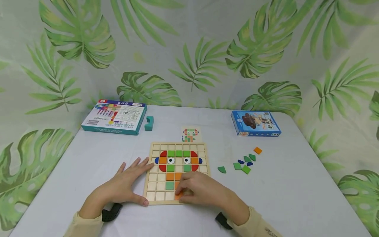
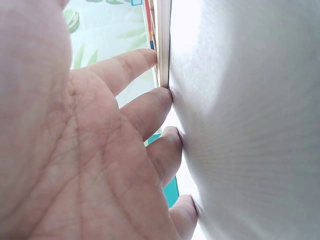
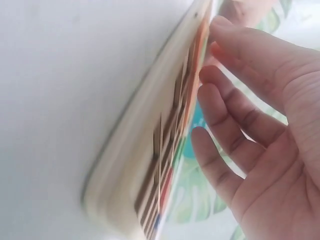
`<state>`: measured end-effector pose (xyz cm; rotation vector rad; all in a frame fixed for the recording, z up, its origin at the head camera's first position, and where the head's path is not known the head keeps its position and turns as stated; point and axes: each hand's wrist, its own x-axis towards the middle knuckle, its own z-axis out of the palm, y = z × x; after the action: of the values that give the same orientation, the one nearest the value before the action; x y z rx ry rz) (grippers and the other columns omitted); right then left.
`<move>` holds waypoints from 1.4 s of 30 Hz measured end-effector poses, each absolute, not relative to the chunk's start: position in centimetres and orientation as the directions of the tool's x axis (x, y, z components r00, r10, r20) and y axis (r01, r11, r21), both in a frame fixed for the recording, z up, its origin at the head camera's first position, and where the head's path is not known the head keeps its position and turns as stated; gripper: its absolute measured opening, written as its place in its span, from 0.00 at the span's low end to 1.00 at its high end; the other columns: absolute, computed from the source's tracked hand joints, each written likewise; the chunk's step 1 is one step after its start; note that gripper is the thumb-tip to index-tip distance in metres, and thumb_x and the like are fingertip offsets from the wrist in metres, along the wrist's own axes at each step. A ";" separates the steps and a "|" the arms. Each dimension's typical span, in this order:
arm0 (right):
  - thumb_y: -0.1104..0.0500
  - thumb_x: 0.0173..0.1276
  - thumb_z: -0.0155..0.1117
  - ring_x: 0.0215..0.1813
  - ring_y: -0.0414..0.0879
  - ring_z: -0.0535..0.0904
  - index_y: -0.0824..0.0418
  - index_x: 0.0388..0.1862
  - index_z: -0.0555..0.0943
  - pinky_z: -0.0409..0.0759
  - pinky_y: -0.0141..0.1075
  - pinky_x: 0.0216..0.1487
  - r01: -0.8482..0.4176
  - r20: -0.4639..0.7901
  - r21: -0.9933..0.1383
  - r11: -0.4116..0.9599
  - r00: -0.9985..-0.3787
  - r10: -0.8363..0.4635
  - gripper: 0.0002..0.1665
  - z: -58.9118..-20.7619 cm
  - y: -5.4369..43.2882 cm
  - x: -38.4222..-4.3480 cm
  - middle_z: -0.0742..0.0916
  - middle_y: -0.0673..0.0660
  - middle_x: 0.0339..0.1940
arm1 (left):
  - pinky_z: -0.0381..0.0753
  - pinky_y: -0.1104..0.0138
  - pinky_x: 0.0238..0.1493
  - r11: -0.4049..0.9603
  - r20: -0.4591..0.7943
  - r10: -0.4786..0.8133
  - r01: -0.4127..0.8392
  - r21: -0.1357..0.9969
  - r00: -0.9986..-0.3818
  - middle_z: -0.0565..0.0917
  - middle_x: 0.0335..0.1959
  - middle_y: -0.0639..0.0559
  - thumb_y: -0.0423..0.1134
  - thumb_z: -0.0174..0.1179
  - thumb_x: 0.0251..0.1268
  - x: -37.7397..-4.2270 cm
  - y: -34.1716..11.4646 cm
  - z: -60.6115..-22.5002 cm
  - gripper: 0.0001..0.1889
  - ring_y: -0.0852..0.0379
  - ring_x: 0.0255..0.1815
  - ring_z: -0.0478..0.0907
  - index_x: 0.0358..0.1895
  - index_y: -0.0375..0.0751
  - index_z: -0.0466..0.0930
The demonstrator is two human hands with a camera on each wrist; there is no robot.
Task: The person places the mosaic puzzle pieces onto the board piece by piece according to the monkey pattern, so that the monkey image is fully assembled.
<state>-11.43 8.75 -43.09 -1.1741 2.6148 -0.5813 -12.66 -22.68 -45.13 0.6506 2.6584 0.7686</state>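
A wooden grid board lies on the table, with colored tiles forming a face with two round eye pieces and part of a body. My left hand is spread at its left side, fingertips against the edge; in the left wrist view the fingers are extended along the board's side. Over the lower middle of the board, my right hand pinches an orange square tile at the bottom row between thumb and fingers. The right palm and curled fingers show in the right wrist view.
Behind the board lies a pattern card. Loose green, blue and orange pieces are scattered to the right. A blue box stands back right; a larger box and a teal block are back left.
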 end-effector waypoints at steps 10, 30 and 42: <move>0.54 0.70 0.77 0.48 0.38 0.79 0.52 0.51 0.92 0.85 0.34 0.55 -0.516 -0.074 -0.477 0.712 -0.783 -0.617 0.12 -42.8 13.9 -12.4 0.88 0.44 0.48 | 0.34 0.21 0.80 0.750 -0.154 0.500 0.338 0.569 -0.852 0.58 0.89 0.44 0.67 0.85 0.38 -12.7 -22.6 -45.1 0.65 0.29 0.90 0.46 0.85 0.55 0.63; 0.61 0.65 0.79 0.44 0.45 0.78 0.60 0.53 0.91 0.83 0.39 0.47 -0.230 -0.089 -0.413 0.881 -0.953 -0.290 0.17 -43.0 25.8 -15.7 0.86 0.52 0.42 | 0.34 0.22 0.80 0.747 -0.161 0.505 0.336 0.573 -0.848 0.57 0.89 0.44 0.68 0.84 0.39 -12.8 -22.7 -45.3 0.65 0.30 0.90 0.45 0.85 0.56 0.62; 0.62 0.66 0.79 0.43 0.44 0.78 0.61 0.49 0.91 0.81 0.33 0.44 -0.239 -0.082 -0.475 0.847 -0.946 -0.313 0.13 -43.3 26.5 -15.9 0.86 0.52 0.42 | 0.34 0.23 0.81 0.758 -0.173 0.493 0.324 0.567 -0.853 0.57 0.89 0.44 0.67 0.85 0.38 -12.7 -22.7 -45.2 0.66 0.31 0.90 0.45 0.86 0.56 0.62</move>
<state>-15.89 26.51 -43.28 -0.4314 2.8673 -0.7065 -12.73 -22.65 -45.24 0.6324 2.6435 0.7695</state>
